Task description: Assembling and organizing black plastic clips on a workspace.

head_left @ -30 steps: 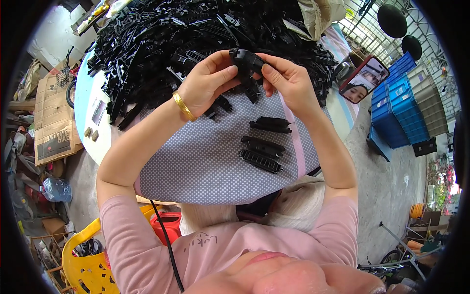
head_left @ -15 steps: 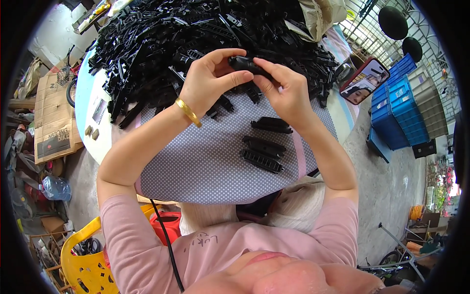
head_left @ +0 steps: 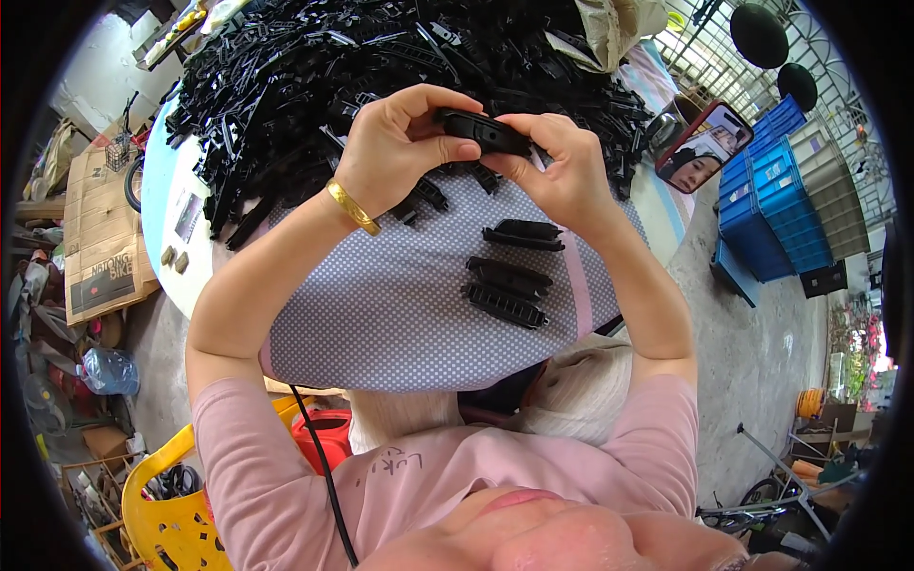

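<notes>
A person's left hand (head_left: pixel 392 143) and right hand (head_left: pixel 564 164) were clamped on opposite ends of a long black plastic piece (head_left: pixel 487 132), held up above the counter (head_left: pixel 162 214) just in front of a heap of black parts (head_left: pixel 276 90). The left thumb reached along the piece's near side; the right thumb and fingers pinched the other end. Whether it was one part or two fitted together could not be told. Handling it well appeared to call for even pressure from both thumbs, the two ends kept in line, and force spread along the length, since thin plastic might have cracked under a hard squeeze at one spot. Three similar black pieces (head_left: pixel 511 278) lay near one another on the dotted cloth (head_left: pixel 381 319), closer to the body.
</notes>
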`<state>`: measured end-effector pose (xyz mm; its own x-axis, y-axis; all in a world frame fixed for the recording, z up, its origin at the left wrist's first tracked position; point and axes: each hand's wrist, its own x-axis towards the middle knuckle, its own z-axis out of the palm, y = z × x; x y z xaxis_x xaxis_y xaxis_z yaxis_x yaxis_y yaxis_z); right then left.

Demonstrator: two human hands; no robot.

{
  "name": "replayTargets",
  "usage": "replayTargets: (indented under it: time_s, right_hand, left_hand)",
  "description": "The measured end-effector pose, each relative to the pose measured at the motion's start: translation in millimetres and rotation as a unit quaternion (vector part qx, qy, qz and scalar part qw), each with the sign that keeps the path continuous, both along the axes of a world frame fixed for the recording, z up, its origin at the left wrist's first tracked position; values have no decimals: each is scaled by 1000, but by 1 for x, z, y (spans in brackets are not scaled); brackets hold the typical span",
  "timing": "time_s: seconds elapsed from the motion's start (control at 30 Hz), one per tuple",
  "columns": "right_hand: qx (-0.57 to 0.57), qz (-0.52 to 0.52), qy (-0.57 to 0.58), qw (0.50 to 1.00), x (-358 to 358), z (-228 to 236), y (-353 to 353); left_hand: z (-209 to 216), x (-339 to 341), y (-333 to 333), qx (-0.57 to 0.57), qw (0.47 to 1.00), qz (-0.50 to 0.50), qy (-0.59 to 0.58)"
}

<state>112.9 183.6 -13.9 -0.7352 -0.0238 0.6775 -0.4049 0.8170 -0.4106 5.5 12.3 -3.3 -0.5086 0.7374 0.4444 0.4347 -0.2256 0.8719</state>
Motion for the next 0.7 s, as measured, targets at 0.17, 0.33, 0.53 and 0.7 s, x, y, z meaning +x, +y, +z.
replayTargets:
  time_s: [0.17,0.33,0.53,0.7]
  right_hand:
    - [-217,126,-255,934,-2,11,6]
    - [42,186,-338,922,-3,0,32]
    - [33,258,-483,836,3,6,27]
    - [15,228,-488,842,0,14,28]
  left_hand:
    - [8,-10,-7,-85,996,-23,12]
    - [-11,-11,6,-127,898,30,419]
    - [-29,5,12,-194,826,12,529]
    - [-31,6,8,-203,793,47,573]
